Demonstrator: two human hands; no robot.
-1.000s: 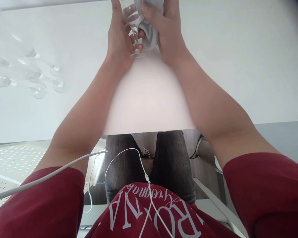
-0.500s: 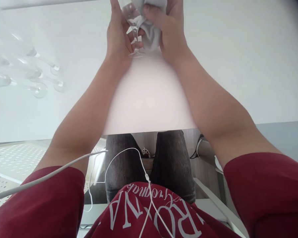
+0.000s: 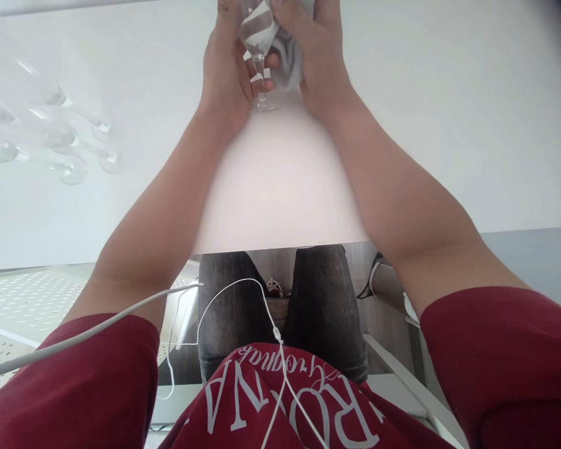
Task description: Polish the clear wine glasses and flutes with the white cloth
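Left hand [image 3: 225,78] bends its fingers around the glass [image 3: 258,30], which is near twelve o'clock, base toward six. Right hand [image 3: 321,59] grips the cloth [image 3: 288,65] against its three o'clock side. Other glasses [image 3: 60,136] are at ten o'clock on the table [image 3: 280,178].

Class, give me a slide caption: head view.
Left hand holds a stemmed glass; right hand holds grey cloth at its bowl.

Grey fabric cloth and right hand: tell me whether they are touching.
Touching. The head view shows the right hand gripping the grey fabric cloth, its thumb lying across it.
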